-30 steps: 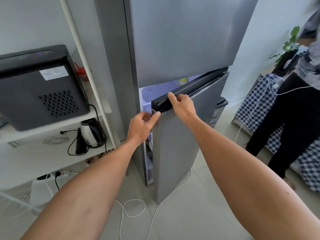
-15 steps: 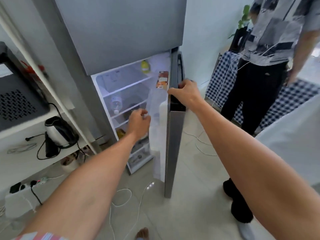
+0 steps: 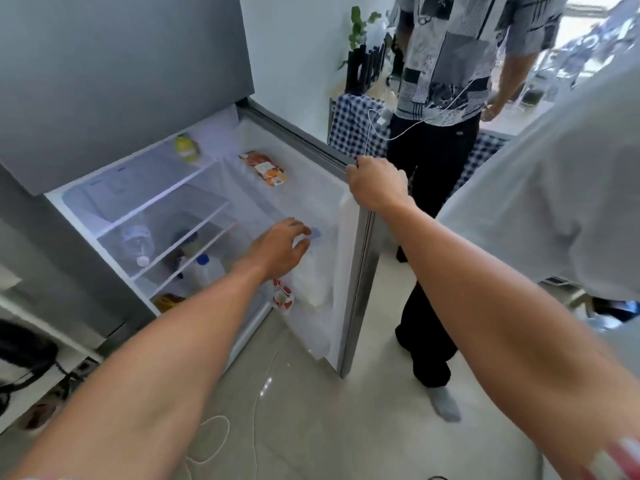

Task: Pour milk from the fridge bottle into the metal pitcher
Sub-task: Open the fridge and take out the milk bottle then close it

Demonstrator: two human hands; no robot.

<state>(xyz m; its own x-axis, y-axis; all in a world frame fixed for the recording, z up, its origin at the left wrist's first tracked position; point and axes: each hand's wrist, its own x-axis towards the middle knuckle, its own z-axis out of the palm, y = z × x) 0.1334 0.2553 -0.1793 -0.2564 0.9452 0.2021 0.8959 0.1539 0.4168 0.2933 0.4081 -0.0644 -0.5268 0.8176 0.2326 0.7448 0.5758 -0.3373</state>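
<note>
The lower fridge door [image 3: 356, 271] stands wide open. My right hand [image 3: 375, 183] grips its top edge. A white milk bottle with a blue cap [image 3: 313, 258] stands in the door rack. My left hand [image 3: 280, 245] reaches toward it with fingers spread, the fingertips close to the blue cap; contact is unclear. A second white bottle with a blue cap [image 3: 204, 270] stands on a lower fridge shelf. No metal pitcher is in view.
A person in black trousers [image 3: 433, 209] stands just behind the door. The fridge holds a clear bottle lying down [image 3: 136, 240], a yellow item [image 3: 187, 147] and an orange packet [image 3: 266, 168]. White cables [image 3: 256, 410] lie on the tiled floor. A shelf unit [image 3: 38, 341] stands at left.
The fridge door has swung from nearly closed to wide open under my right hand. My left hand left the door edge and reached into the door rack.
</note>
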